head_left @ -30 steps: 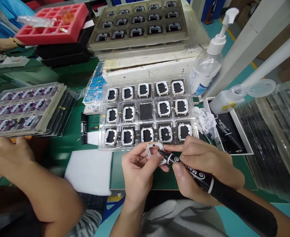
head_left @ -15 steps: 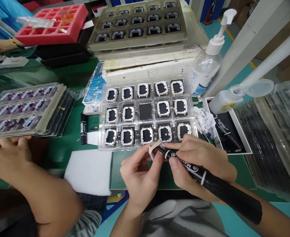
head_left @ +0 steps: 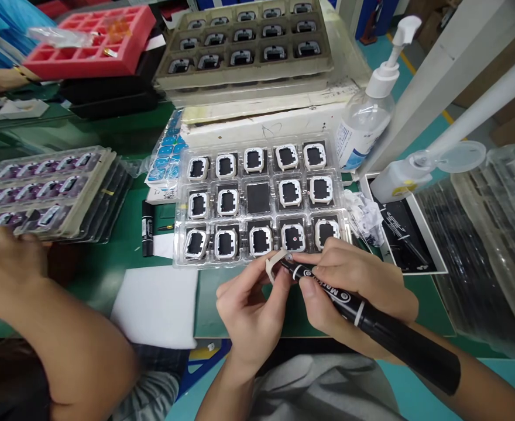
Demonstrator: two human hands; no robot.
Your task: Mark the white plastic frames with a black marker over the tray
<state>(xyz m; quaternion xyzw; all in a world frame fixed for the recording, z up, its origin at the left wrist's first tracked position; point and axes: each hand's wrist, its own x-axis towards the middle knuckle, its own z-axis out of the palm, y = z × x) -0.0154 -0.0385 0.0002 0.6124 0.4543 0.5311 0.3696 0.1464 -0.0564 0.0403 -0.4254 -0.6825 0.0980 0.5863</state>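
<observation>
I am gripping the pen (head_left: 380, 327) firmly in my right hand (head_left: 360, 280), fingers closing round its barrel, and one fingertip is reaching forward to the frame (head_left: 277, 260). My left hand (head_left: 251, 304) is pinching that frame between thumb and fingers, leaving no slack that I can see. The frame is sitting between my two hands, just off the near edge of the tray (head_left: 211, 264).

A second ago the frame was showing me its face; now it is tilting up and presenting its pale outer side. Over the last half second it is hardly shifting, and the pen is keeping almost the same slant. So the work seems to be settling on one spot of the frame rather than moving round it. The tip is pointing into the frame, but my fingers are hiding whether it is touching.

To my left, the white pad (head_left: 154, 304) is lying in place. In the tray, the middle slot is showing its black insert (head_left: 258, 199), while the slots around it are holding white frames. Left of the tray, a second pen (head_left: 147, 228) is standing unused; farther off, a neighbour's hand (head_left: 7, 269) is moving nearer the purple stack (head_left: 79, 216). Behind, the bottle (head_left: 365, 126) is staying put.
</observation>
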